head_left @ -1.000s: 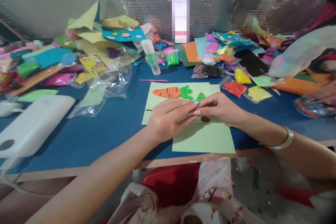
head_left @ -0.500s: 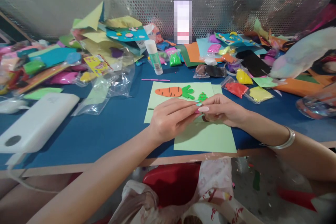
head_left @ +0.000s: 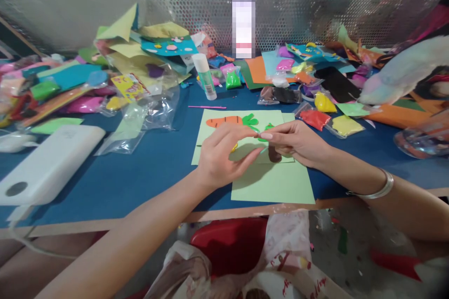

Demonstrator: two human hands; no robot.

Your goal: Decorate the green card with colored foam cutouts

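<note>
I hold my left hand (head_left: 219,156) and my right hand (head_left: 293,142) together just above the pale green paper (head_left: 270,182), fingertips meeting, because the piece between them is tiny and needs both sets of fingers to steady it. My left hand is curled, thumb and forefinger pinched; a bit of yellow shows under its fingers, though I cannot tell what it is. My right hand is pinched too, gripping a small green bit (head_left: 262,139) right at its fingertips, close over the paper so it can be set down exactly.

The paper lies flat on the blue desk (head_left: 140,168) straight in front of me, near the edge, where both arms reach it easily. The orange carrot (head_left: 224,122) with its green leaves (head_left: 249,120) lies on the paper's far end, just beyond my fingers. The glue stick (head_left: 204,75) stands upright farther back, within reach. Bags of coloured clay (head_left: 314,118) lie to the right, and a white box (head_left: 49,163) sits well off to the left.
</note>
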